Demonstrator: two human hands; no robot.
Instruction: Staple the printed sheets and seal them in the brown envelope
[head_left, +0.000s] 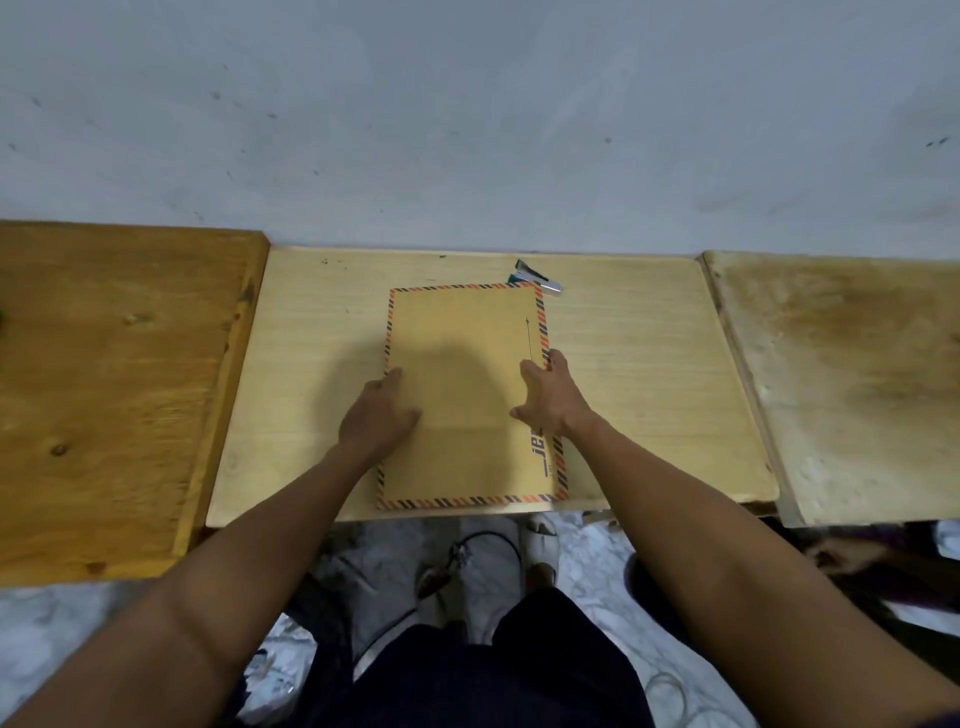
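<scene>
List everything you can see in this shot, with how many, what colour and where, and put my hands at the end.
brown envelope: one, tan with a striped orange and dark border, flat on the middle table, near its front edge
stapler: one, dark green and silver, just behind the envelope's far right corner
middle table: one, pale wood, centre
left table: one, orange-brown wood, beside the middle one
right table: one, pale stained wood, beside the middle one
wall: grey-white, behind the tables
cable: one, dark, on the marbled floor below
printed sheets: none visible
left hand: fingers flat on the envelope's left edge
right hand: fingers at the envelope's right edge
</scene>
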